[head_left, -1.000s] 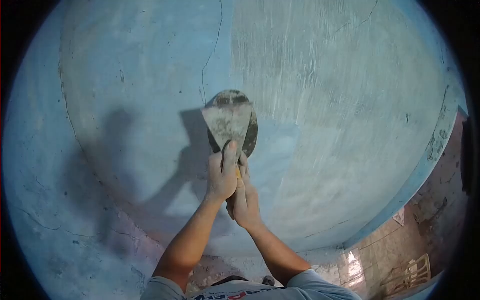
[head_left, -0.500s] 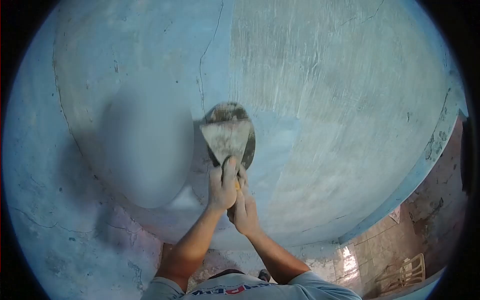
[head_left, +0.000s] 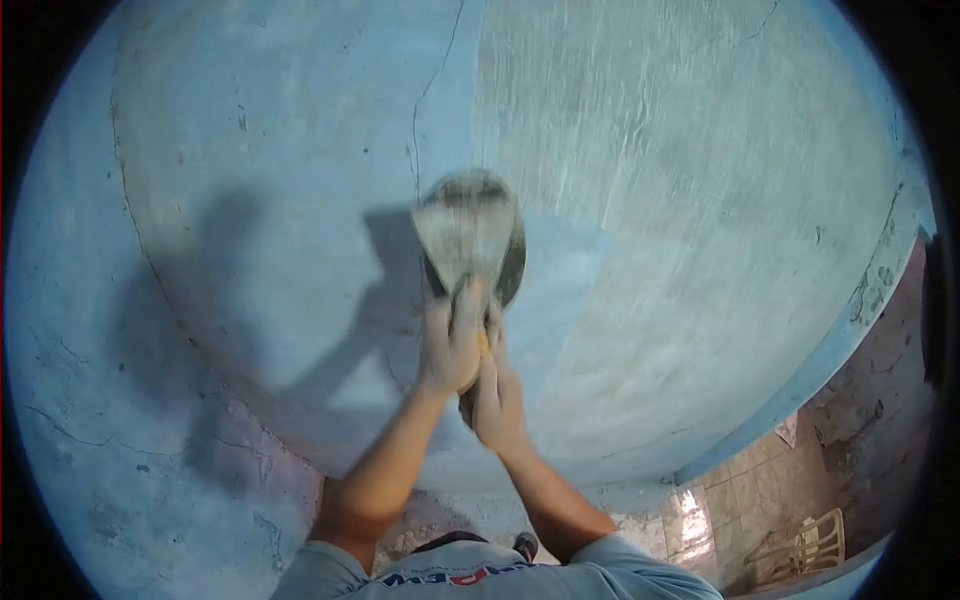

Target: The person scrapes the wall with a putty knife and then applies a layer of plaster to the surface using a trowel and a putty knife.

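Observation:
In the head view I hold a wide putty knife (head_left: 465, 232) up against the wall, its pale, worn blade flaring upward. My left hand (head_left: 452, 345) is closed on it, with a finger stretched onto the base of the blade. Just below and to the right, my right hand (head_left: 498, 400) wraps round the handle, a bit of yellow showing between the hands. Behind the blade sits a dark, rounded plate-like piece (head_left: 515, 262), mostly covered by the blade. Pale dust coats both hands.
The blue wall (head_left: 300, 90) has long cracks and a broad scraped, whitish area (head_left: 700, 200) on the right. Shadows of me and the tool fall on the left. A plastic chair (head_left: 805, 545) stands on the tiled floor (head_left: 735, 500) at lower right.
Both hands and the putty knife have moved up the wall and slightly right in view. A smooth blurred patch on the left has gone, and shadows now show there.

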A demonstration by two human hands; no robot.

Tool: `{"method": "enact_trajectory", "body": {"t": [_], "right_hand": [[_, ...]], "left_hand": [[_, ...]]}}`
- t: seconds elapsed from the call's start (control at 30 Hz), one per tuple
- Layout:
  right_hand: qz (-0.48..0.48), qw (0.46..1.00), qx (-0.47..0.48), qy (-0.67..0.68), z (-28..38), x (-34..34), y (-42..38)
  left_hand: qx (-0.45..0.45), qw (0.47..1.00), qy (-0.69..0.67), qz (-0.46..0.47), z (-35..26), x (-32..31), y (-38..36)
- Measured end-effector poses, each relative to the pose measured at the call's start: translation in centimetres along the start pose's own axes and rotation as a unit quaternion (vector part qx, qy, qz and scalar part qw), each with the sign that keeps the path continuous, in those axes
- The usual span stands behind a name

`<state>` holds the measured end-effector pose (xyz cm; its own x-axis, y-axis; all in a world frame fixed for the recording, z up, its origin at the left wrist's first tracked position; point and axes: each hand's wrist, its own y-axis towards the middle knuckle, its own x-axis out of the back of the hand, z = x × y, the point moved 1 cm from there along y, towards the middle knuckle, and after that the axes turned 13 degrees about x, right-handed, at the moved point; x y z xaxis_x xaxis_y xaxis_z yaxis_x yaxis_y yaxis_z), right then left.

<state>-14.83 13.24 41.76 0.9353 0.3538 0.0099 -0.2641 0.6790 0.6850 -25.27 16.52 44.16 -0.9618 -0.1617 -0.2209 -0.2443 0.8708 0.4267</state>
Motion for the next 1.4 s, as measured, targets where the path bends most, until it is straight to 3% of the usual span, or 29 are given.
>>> {"method": "enact_trajectory", "body": {"t": [0.13,0.27,0.33,0.37,0.43,0.53,0.63,0.73,0.8,0.9,1.0,1.1,1.23,1.3,1.33,1.4], "right_hand": [[0.016,1.0,0.01,0.013,1.6,0.2,5.1],[-0.003,1.0,-0.004,-0.023,-0.2,-0.4,0.3],[-0.003,0.992,0.096,-0.086,-3.7,0.1,-1.7],[-0.001,0.972,0.195,-0.133,-6.3,0.5,-1.9],[-0.003,0.971,0.203,-0.125,-6.0,0.5,-1.3],[0.018,1.0,-0.002,-0.011,-0.5,0.6,3.5],[0.06,0.998,-0.027,-0.006,-0.1,1.3,5.3],[0.005,0.999,0.049,-0.018,-2.1,0.2,0.5],[0.035,0.959,0.211,-0.185,-6.3,1.2,-2.1],[0.031,0.971,0.187,-0.147,-3.0,0.7,0.5],[0.061,0.998,0.001,-0.031,0.3,1.1,4.7],[0.054,0.998,0.013,-0.011,0.3,0.9,5.5],[0.013,0.987,0.138,-0.085,-3.1,0.6,-0.5],[0.023,0.998,0.057,-0.02,-2.0,1.0,-1.2],[-0.006,0.994,0.1,-0.044,-0.9,0.7,0.3],[0.034,0.999,0.025,-0.029,0.6,1.5,4.9]], "left_hand": [[-0.007,0.999,0.005,0.034,-6.6,-1.2,4.0],[0.024,0.999,-0.014,0.017,-2.9,-0.2,0.7],[0.024,0.999,-0.022,0.012,1.7,0.5,-1.8],[0.009,1.0,-0.015,0.014,1.4,0.5,-1.1],[-0.001,1.0,-0.005,0.017,1.5,0.2,-1.1],[0.011,0.998,-0.048,0.027,-5.4,-1.2,2.8],[-0.013,0.999,-0.037,0.025,-6.3,-1.4,3.9],[0.009,0.999,-0.03,0.015,-1.3,0.0,0.4],[0.021,0.999,-0.049,-0.008,0.4,-0.1,-1.6],[0.0,1.0,-0.003,-0.027,-1.0,-0.4,-0.6],[-0.005,0.998,-0.034,0.052,-5.8,-1.1,4.0],[-0.009,0.999,-0.027,0.044,-5.8,-1.2,4.2],[0.005,1.0,-0.021,0.002,0.0,-0.4,-0.8],[-0.003,1.0,-0.019,0.002,-0.5,-1.0,-0.5],[-0.007,1.0,-0.016,0.015,-1.1,-1.0,0.1],[-0.026,1.0,0.014,-0.002,-5.3,-2.1,3.6]]}}
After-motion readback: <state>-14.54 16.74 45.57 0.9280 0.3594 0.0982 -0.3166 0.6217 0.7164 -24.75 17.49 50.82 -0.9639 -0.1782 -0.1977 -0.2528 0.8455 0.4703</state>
